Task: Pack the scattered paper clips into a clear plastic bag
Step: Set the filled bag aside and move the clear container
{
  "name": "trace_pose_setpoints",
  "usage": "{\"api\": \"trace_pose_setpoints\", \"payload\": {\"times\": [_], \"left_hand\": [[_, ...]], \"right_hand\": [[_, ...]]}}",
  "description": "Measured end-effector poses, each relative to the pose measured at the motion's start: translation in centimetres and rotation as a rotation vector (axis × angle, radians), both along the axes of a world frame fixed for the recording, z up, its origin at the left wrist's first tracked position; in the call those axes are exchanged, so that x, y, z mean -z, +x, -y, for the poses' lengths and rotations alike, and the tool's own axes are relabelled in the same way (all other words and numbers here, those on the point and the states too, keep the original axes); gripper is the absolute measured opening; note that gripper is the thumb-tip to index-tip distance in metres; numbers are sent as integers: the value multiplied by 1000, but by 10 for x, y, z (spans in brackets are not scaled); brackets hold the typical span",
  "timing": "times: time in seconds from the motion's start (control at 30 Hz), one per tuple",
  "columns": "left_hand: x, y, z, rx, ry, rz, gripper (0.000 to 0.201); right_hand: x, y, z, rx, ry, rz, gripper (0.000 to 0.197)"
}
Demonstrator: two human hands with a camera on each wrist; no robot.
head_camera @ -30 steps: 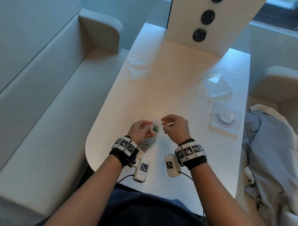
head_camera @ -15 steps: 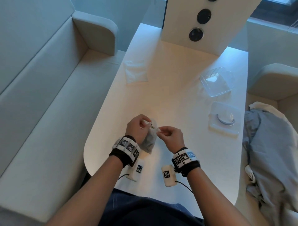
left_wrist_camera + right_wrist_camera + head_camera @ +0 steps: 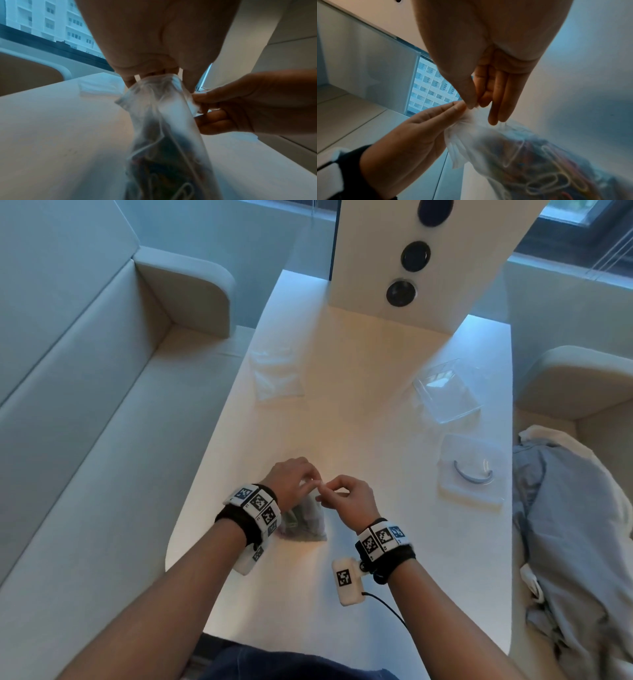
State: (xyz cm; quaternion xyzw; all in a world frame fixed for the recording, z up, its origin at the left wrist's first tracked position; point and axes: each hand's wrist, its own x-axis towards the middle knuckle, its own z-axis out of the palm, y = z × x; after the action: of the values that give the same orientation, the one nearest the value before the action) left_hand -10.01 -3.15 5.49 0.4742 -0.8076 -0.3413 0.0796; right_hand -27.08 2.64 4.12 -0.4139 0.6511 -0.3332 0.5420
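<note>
Both hands pinch the mouth of the clear plastic bag [image 3: 306,520]: the left hand [image 3: 292,481] grips its top edge from above, and the right hand [image 3: 346,498] nips the same edge between thumb and fingertips. Half a second ago the bag hung higher between the hands; now its bottom rests on the table [image 3: 376,412], close to the near edge, and the hands have drawn closer together (fingertips nearly touching). From the head view the contents are only a dark blur. The right wrist view shows the paper clips [image 3: 553,174] plainly, coloured wire loops heaped in the bag's lower part; the left wrist view shows the gathered, crumpled mouth of the bag [image 3: 159,86].
</note>
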Motion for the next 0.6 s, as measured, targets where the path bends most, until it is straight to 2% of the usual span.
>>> {"api": "trace_pose_setpoints", "payload": {"times": [0.13,0.23,0.33,0.4,0.47,0.53,0.6], "left_hand": [[9,28,19,-55,5,27,13],[19,57,33,-151,32,37,10],[24,69,48,-194,31,96,9],[26,70,60,-220,19,112,11],[29,67,73,-254,-2,120,21],[32,60,91,-296,-46,124,33],[33,51,111,-323,-85,135,45]], "right_hand": [[8,-5,20,52,4,25,17],[19,-4,33,119,88,122,16],[28,7,46,31,180,119,13],[33,1,63,-50,151,-13,11],[35,-26,88,-88,27,-310,12],[30,-66,114,-30,-73,-595,18],[24,-110,136,98,-103,-773,30]]}}
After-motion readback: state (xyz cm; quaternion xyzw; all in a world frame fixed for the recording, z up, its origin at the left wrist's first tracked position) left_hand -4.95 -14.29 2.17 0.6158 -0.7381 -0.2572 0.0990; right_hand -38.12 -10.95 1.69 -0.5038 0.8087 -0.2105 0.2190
